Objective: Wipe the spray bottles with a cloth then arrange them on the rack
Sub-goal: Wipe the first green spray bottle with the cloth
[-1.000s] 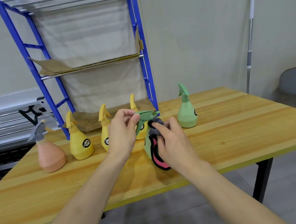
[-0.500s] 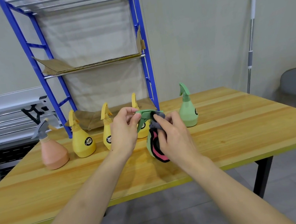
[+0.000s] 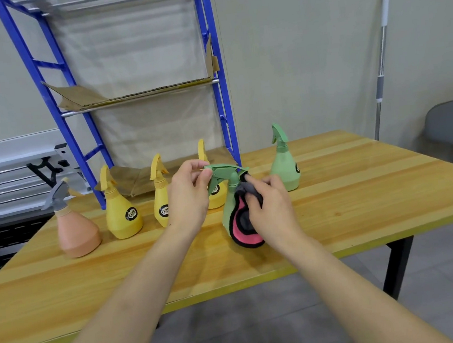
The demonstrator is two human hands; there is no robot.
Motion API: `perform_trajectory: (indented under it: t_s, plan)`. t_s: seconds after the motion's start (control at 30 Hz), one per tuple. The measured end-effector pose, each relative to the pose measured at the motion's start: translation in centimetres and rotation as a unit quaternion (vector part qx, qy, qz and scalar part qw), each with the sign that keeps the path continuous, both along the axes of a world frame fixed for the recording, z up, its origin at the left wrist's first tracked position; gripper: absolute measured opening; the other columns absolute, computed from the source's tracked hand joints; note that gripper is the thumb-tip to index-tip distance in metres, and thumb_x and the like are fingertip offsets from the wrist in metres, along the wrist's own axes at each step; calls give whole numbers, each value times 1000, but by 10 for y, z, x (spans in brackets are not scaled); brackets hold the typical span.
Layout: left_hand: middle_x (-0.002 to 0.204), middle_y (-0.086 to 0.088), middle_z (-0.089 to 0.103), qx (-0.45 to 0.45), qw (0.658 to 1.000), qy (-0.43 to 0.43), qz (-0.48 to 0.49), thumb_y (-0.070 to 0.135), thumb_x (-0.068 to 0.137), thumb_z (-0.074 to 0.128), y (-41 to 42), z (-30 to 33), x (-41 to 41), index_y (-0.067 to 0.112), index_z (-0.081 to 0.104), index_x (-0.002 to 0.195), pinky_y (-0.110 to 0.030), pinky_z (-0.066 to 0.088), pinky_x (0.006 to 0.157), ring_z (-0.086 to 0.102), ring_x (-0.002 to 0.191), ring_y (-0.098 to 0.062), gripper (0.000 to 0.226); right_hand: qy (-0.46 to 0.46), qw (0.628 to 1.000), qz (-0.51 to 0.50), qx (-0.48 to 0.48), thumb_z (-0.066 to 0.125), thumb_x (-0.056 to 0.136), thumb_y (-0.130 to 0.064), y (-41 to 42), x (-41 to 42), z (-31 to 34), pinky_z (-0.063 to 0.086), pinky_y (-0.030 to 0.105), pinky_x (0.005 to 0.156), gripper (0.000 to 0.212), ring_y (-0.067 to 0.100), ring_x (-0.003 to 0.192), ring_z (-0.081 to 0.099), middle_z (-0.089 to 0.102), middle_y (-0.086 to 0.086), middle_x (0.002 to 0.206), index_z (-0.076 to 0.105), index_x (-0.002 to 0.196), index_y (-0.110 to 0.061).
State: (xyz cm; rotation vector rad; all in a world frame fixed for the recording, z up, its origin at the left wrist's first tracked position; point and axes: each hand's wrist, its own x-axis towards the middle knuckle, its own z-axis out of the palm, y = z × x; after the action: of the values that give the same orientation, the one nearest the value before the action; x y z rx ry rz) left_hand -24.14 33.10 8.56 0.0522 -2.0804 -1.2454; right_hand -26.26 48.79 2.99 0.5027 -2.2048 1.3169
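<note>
Two hands are working a cloth over a green spray bottle at the near middle of the wooden table.

Head view: the left hand (image 3: 188, 200) is pinching the trigger head of the green spray bottle (image 3: 226, 199) between thumb and fingers, while the right hand (image 3: 271, 208) is gripping the grey and pink cloth (image 3: 244, 225), its fingers curling round it and pressing it against the bottle's neck and right side. A second green bottle (image 3: 284, 170) is standing farther right on the table (image 3: 361, 202). Three yellow bottles (image 3: 122, 211) and a peach bottle (image 3: 76, 232) are standing to the left, in front of the blue rack (image 3: 223, 94) lined with cardboard (image 3: 135, 94).
</note>
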Motion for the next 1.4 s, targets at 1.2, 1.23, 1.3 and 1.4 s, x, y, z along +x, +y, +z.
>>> perform_trajectory:
  t_s: [1.2, 1.23, 1.3, 1.4]
  plan:
    - [141, 7, 61, -26, 999, -13, 36, 20, 104, 56, 22, -75, 14, 20, 56, 145, -41, 46, 110, 57, 128, -12, 41, -105, 984, 146, 12, 63, 97, -14, 8, -15, -10, 40, 25, 82, 25, 9, 92, 54, 57, -1, 93, 71, 100, -37]
    - [139, 8, 62, -25, 999, -19, 42, 22, 104, 57, 18, -75, 12, 22, 56, 144, -40, 47, 109, 59, 126, -11, 40, -115, 982, 145, 34, 63, 97, -11, 10, -13, -16, 39, 23, 80, 24, 8, 89, 54, 56, -4, 91, 72, 100, -33]
    - [136, 10, 64, -19, 999, -32, 35, 28, 103, 58, 11, -72, 12, 25, 58, 142, -36, 49, 106, 60, 121, -8, 39, -134, 979, 141, 56, 61, 97, -6, 14, -12, -26, 37, 12, 73, 18, 2, 83, 52, 54, -10, 88, 73, 99, -20]
    - [128, 12, 67, 3, 999, -42, 24, 36, 101, 61, 8, -65, 11, 23, 63, 134, -29, 50, 100, 63, 113, -5, 36, -130, 981, 131, 61, 62, 97, -9, 14, -13, -29, 38, 12, 76, 18, 6, 88, 55, 56, -10, 94, 75, 103, -21]
